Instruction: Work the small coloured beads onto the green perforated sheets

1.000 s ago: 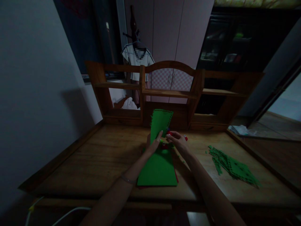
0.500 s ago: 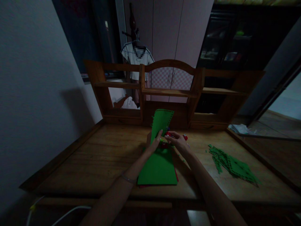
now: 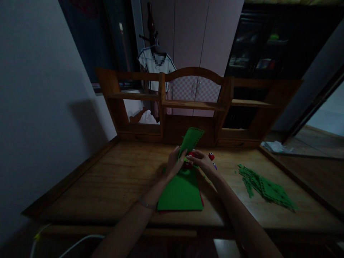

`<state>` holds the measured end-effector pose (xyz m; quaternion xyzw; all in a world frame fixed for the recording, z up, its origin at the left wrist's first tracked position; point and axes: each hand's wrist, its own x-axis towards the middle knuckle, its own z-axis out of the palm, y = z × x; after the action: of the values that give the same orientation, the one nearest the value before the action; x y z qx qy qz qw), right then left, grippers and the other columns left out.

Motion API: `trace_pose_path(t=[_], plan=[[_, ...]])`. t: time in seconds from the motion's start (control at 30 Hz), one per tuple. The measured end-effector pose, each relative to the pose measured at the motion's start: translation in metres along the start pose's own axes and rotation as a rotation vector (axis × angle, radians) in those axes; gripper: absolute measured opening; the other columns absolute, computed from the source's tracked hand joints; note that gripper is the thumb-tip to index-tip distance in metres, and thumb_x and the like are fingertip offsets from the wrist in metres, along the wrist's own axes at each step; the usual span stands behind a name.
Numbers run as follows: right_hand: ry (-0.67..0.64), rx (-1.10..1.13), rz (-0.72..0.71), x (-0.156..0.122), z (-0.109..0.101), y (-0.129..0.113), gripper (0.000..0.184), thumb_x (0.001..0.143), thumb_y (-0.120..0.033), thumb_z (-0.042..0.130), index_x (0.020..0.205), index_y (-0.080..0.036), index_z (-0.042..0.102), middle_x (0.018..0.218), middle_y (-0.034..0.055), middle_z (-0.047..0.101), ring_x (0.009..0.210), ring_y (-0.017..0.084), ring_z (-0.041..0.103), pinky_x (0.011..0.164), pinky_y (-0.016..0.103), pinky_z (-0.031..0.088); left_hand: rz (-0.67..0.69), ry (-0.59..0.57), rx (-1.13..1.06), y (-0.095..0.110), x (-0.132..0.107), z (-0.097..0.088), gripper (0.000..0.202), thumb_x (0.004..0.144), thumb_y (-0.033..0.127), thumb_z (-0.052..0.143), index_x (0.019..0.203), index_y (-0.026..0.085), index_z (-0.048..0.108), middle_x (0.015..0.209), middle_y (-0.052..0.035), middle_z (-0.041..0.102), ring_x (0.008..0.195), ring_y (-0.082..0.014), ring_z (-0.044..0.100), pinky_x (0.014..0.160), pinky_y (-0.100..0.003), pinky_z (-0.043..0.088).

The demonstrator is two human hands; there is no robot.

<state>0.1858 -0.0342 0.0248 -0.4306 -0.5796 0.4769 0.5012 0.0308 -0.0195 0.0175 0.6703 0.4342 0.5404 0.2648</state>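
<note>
My left hand [image 3: 176, 162] is closed around the lower part of a green sheet [image 3: 191, 139], which stands tilted up and has rows of small punched marks along its edges. Close beside it, my right hand [image 3: 202, 160] pinches a small red craft punch [image 3: 191, 154] against the sheet's right side. Fingers partly cover where punch and sheet meet. Another red punch [image 3: 189, 165] sits just below the hands. Under both wrists lies a stack of flat green sheets [image 3: 180, 193], with a red edge showing beneath.
A red punch [image 3: 211, 156] and a purple one [image 3: 214, 166] stand right of my right hand. Punched green scraps [image 3: 268, 190] lie in a heap on the right of the wooden desk [image 3: 113, 179]. A wooden shelf unit [image 3: 193, 104] runs along the desk's back.
The upright green sheet has shifted right and lower and leans more to the right. My left hand now wraps it further up; my right hand stays nearly in place with the red punch.
</note>
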Motion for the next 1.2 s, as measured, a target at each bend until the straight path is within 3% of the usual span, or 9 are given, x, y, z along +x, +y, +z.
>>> trace_pose_path(t=[0.13, 0.63, 1.2], plan=[[0.010, -0.003, -0.011, 0.000, 0.000, 0.000, 0.041, 0.063, -0.042, 0.074, 0.096, -0.019, 0.065, 0.092, 0.0056, 0.067, 0.080, 0.019, 0.061, 0.068, 0.027, 0.046, 0.079, -0.005, 0.034, 0.005, -0.001, -0.004, 0.028, 0.089, 0.039, 0.044, 0.093, 0.020, 0.063, 0.090, -0.0046, 0.064, 0.084, -0.0175, 0.060, 0.074, -0.026, 0.044], [0.017, -0.052, 0.004, -0.006, 0.001, -0.010, 0.041, 0.060, -0.047, 0.073, 0.087, -0.017, 0.067, 0.081, 0.0032, 0.065, 0.071, 0.016, 0.057, 0.064, 0.026, 0.043, 0.093, -0.023, 0.038, 0.006, -0.001, -0.003, 0.028, 0.090, 0.039, 0.042, 0.093, 0.019, 0.061, 0.090, -0.0047, 0.062, 0.084, -0.0177, 0.057, 0.074, -0.026, 0.041], [0.027, -0.037, -0.017, -0.002, 0.000, -0.003, 0.042, 0.059, -0.050, 0.072, 0.084, -0.017, 0.065, 0.078, 0.0031, 0.065, 0.074, 0.018, 0.059, 0.062, 0.026, 0.042, 0.126, -0.047, 0.088, 0.002, 0.000, -0.002, 0.026, 0.090, 0.038, 0.042, 0.089, 0.019, 0.061, 0.088, -0.0045, 0.060, 0.082, -0.0170, 0.056, 0.073, -0.025, 0.040]])
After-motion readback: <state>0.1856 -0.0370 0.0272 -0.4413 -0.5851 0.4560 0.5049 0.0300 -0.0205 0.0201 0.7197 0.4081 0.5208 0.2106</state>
